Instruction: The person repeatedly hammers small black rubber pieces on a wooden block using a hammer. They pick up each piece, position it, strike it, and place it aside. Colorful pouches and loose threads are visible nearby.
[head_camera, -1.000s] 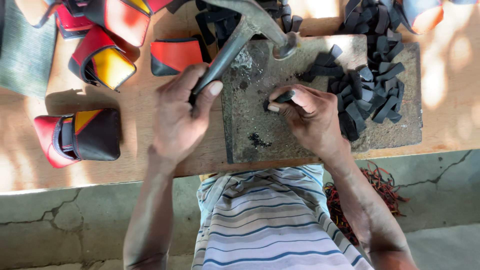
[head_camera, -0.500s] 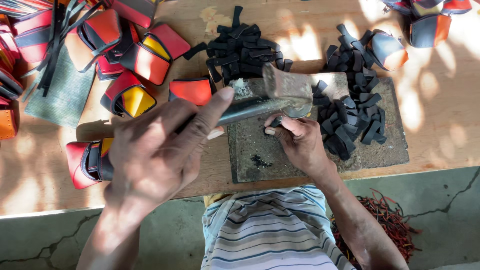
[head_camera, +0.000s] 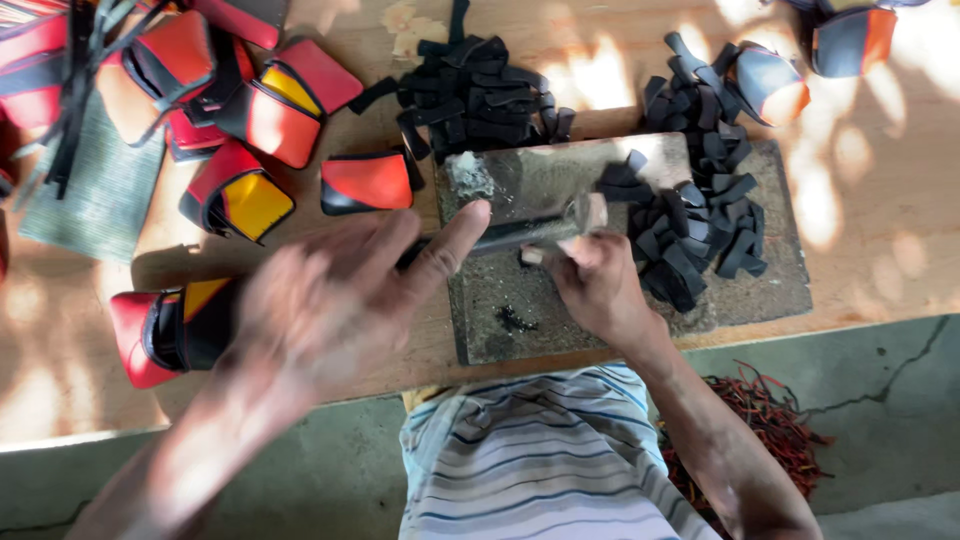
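Left hand, motion-blurred, fingers wrapped shut around the dark handle of a metal-headed hammer; the hammer's long axis runs roughly 9 to 3 o'clock, head at the 3 o'clock end, just over the right hand. Right hand sits on the flat grey stone slab, fingertips pinched together on a small dark piece at its 10 o'clock; the piece is too small and blurred to identify. The hammer head lies at about 12 o'clock from the right fingertips, close above them; contact cannot be told. The right hand is the nearer one to the piece; the left hand is at 9 o'clock from it, down the handle. A pile of black leather strips covers the slab at 3 o'clock of the right hand; another black strip heap lies on the wooden tabletop at 12 o'clock. Red, yellow and black stitched pouches are scattered at 10 o'clock. Striped shirt at 6 o'clock.
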